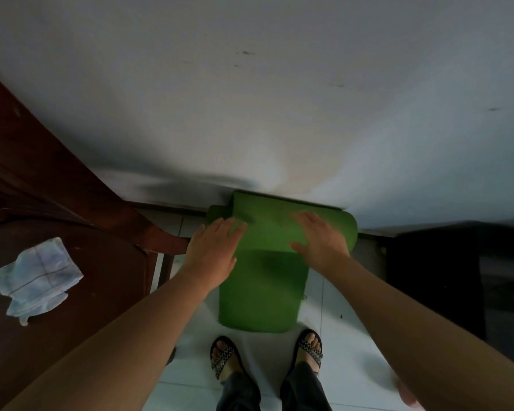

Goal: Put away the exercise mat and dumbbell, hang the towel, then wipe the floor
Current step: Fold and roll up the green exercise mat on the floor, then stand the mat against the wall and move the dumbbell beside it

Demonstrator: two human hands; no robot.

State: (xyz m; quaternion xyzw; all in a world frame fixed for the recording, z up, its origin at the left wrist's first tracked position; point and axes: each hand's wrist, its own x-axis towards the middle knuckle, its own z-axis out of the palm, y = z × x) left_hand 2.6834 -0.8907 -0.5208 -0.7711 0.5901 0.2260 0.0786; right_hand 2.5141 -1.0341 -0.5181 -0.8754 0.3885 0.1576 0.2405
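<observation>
A green exercise mat, folded or rolled, stands upright on the white tiled floor and leans against the white wall straight ahead. My left hand lies flat with spread fingers against the mat's upper left edge. My right hand rests flat on its upper right part. Neither hand grips it. A crumpled pale blue-white cloth lies on the dark wooden table at the left. No dumbbell is in view.
A dark brown wooden table fills the left side, with wooden furniture behind it against the wall. A black cabinet stands at the right. My sandalled feet stand on the tiles just before the mat.
</observation>
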